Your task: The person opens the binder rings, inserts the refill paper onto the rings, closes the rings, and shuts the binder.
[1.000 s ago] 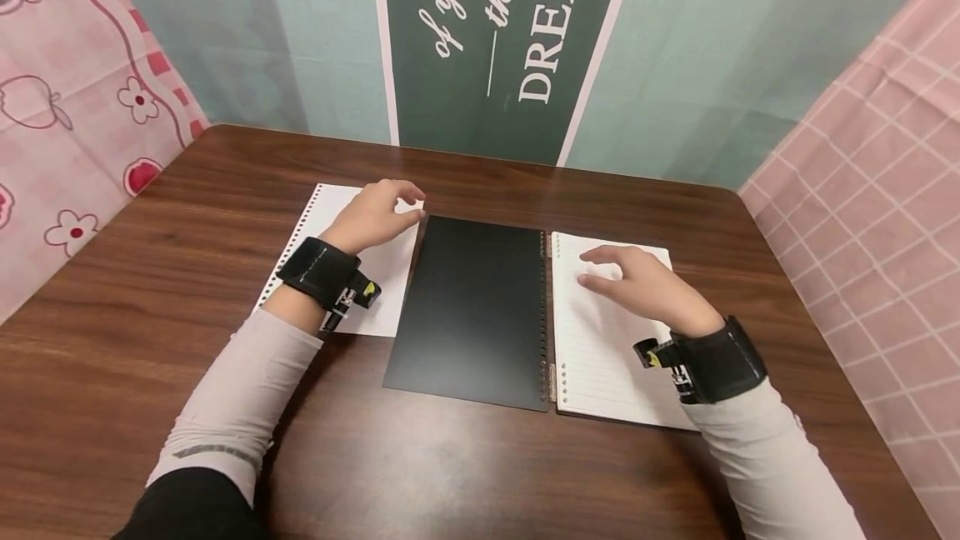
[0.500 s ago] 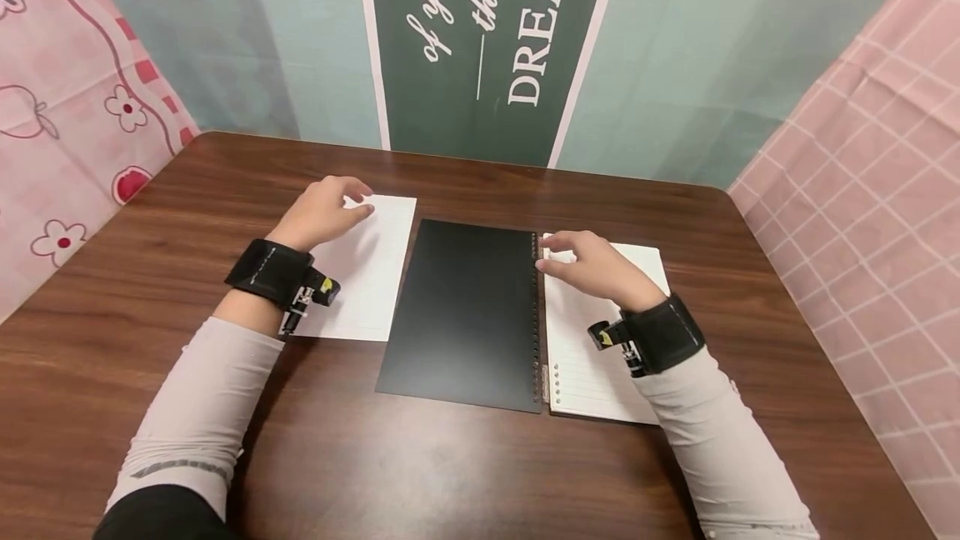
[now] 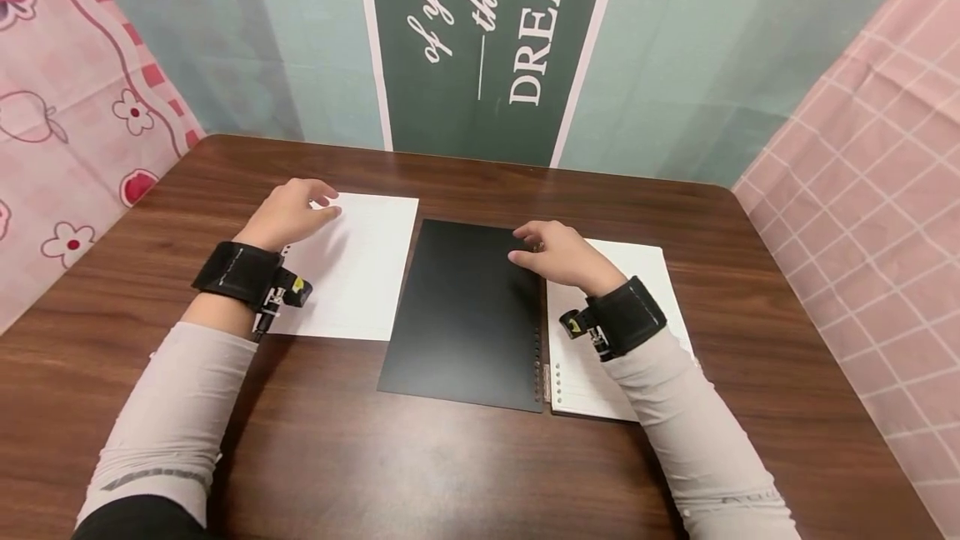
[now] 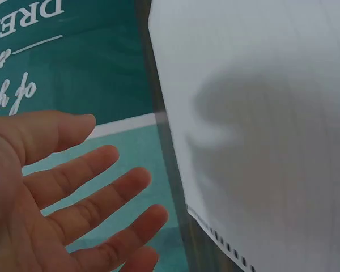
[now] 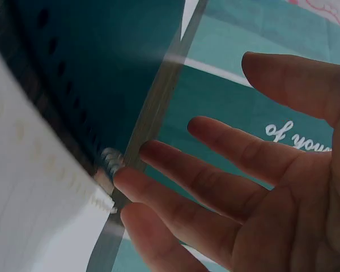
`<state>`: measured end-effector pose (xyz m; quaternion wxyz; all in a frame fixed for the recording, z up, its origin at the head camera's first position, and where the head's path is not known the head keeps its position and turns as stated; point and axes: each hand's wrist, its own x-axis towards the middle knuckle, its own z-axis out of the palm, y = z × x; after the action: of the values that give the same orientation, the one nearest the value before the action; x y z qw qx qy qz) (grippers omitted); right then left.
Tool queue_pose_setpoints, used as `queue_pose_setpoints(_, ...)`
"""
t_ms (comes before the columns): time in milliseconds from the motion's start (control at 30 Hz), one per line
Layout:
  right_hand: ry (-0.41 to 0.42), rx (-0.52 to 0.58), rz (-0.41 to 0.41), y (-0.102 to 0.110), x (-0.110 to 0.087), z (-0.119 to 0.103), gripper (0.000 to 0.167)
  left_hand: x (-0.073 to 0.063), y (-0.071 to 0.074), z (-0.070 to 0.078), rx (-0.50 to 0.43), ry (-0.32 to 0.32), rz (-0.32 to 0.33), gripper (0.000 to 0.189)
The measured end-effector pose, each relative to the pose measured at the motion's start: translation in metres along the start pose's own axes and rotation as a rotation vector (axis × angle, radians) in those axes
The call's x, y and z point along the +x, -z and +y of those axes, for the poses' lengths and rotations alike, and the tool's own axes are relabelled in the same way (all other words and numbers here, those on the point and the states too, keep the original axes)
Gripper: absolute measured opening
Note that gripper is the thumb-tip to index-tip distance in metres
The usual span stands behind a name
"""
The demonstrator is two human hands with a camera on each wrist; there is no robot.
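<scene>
On the table lies an open ring binder notebook, its black cover (image 3: 465,315) to the left and a stack of lined white pages (image 3: 600,373) to the right of the rings (image 5: 110,161). A loose white sheet (image 3: 360,273) with punched holes along its left edge lies left of the cover. Above that sheet's left edge hovers my left hand (image 3: 288,211), fingers spread and slightly bent, holding nothing. My right hand (image 3: 558,252) is over the top of the notebook's spine, fingers relaxed and parted, with nothing in its grasp.
The dark wooden table (image 3: 435,473) extends in front of the notebook. A green and teal printed cloth (image 3: 465,48) hangs behind its far edge. Pink patterned cloth (image 3: 67,148) borders the left side, and pink checked cloth (image 3: 870,190) the right.
My left hand has moved left across the loose sheet to its left edge. My right hand has moved left from the lined pages to the notebook's spine. The papers have stayed in place.
</scene>
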<state>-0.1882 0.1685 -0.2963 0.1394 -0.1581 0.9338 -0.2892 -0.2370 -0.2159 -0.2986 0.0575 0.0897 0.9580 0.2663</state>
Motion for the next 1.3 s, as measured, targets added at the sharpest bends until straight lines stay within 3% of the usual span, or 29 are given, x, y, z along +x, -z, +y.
queue_pose_setpoints(400, 0.007, -0.031, 0.001, -0.014, 0.013, -0.028, 0.050, -0.009, 0.006, -0.025, 0.004, 0.149, 0.000, 0.052)
queue_pose_setpoints(667, 0.012, -0.025, 0.020, -0.022, 0.022, -0.035, 0.049, -0.013, 0.005, -0.026, 0.034, 0.239, -0.032, 0.065)
queue_pose_setpoints(1033, 0.000, 0.013, 0.019, -0.029, 0.030, -0.047, 0.050, -0.019, 0.001, -0.026, 0.073, 0.259, -0.077, 0.080)
queue_pose_setpoints(1300, 0.001, 0.042, 0.025, -0.035, 0.031, -0.053, 0.052, -0.017, -0.006, -0.021, 0.125, 0.228, -0.069, 0.091)
